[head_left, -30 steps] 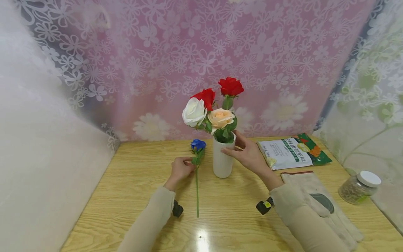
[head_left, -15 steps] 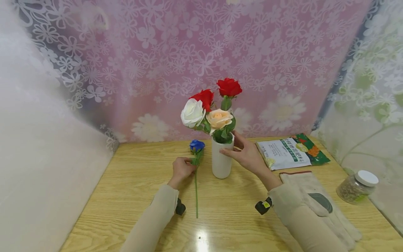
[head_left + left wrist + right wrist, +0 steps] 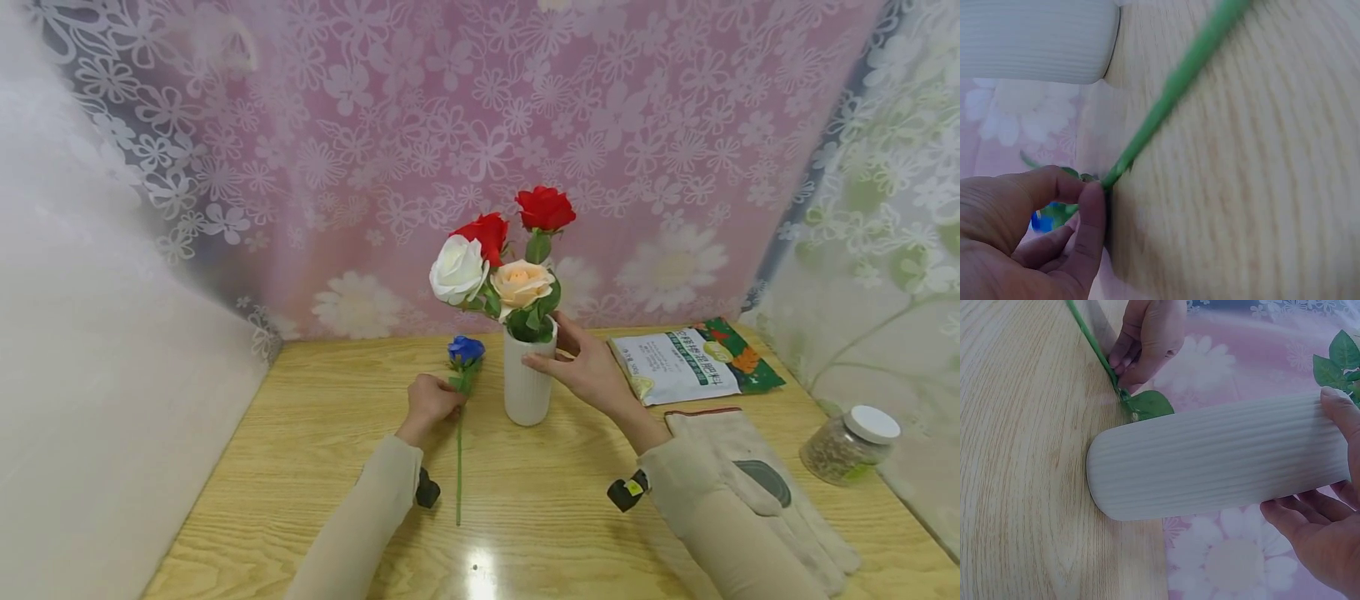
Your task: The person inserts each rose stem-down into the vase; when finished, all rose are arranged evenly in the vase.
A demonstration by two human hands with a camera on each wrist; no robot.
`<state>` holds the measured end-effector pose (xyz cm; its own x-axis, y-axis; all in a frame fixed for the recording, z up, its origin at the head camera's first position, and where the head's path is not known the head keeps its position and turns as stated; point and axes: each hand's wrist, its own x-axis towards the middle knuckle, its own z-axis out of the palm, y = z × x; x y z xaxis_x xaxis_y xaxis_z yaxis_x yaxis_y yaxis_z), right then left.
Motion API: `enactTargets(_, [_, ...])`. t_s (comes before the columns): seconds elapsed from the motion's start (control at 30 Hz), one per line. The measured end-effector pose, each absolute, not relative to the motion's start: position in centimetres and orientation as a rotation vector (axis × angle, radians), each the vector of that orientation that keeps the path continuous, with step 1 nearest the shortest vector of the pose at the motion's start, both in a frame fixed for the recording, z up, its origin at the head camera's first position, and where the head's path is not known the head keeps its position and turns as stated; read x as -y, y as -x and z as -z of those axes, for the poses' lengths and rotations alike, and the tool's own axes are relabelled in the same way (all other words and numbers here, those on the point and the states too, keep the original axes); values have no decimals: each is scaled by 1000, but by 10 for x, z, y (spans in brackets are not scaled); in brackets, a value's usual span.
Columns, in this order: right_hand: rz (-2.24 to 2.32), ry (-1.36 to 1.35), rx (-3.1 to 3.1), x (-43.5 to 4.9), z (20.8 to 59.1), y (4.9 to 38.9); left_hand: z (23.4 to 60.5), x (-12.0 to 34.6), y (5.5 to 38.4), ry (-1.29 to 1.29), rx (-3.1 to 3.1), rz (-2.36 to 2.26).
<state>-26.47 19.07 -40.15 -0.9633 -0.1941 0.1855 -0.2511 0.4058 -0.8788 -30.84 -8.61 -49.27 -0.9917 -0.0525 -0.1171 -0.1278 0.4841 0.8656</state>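
Observation:
A blue rose (image 3: 466, 350) with a long green stem (image 3: 1172, 94) lies left of the vase in the head view. My left hand (image 3: 432, 400) pinches that stem between thumb and fingers, just below the leaves. The ribbed white vase (image 3: 527, 383) stands upright on the table, and my right hand (image 3: 592, 369) grips it near the rim from the right side. In it are a white rose (image 3: 459, 269), a peach rose (image 3: 521, 284) and two red roses (image 3: 545, 208). In the right wrist view the thumb and fingers (image 3: 1310, 519) lie on either side of the vase.
A white and green packet (image 3: 693, 362) with printed text lies behind my right forearm. Pale work gloves (image 3: 757, 483) lie partly under that sleeve. A jar (image 3: 851, 446) with a white lid stands at the right edge. A pink floral curtain (image 3: 360, 167) hangs behind the wooden table (image 3: 315, 433).
The blue rose and its stem have shifted slightly left and toward me, with my left hand on the stem. My right hand still holds the vase in place.

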Motion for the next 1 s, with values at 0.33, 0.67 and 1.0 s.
enactTargets(0.33, [-1622,-410,2586,-190,400,265,487,86,296,123,-2784,-1376])
enactTargets(0.67, [-1637,-410,2582,-189,401,266,480,91,295,-47,-2677,-1425])
enactTargets(1.0, [-1644,-414,2585,-190,399,265,460,114,298,-82,-2150,-1873])
